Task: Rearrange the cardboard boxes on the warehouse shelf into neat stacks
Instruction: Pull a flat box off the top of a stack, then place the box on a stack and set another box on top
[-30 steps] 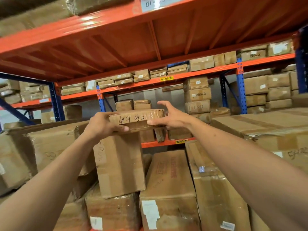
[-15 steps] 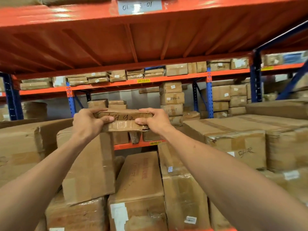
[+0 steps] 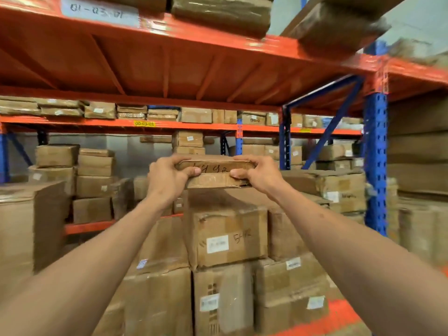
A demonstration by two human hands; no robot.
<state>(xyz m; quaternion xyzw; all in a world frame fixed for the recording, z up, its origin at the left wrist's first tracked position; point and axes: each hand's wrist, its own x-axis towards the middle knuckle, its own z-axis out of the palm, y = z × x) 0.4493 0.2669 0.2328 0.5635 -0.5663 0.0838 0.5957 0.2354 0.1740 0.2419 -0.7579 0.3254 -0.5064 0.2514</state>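
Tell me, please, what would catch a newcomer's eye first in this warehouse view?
First, the flat box with handwritten digits, gripped at its ends by the left hand and the right hand at centre frame, just above a labelled carton topping a stack. Next, the bright orange shelf deck overhead, with blue uprights on the right.

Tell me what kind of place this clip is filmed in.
Most likely a warehouse or stockroom: orange-and-blue pallet racking, a yellow location label on a beam, and taped cardboard boxes stacked on every level.
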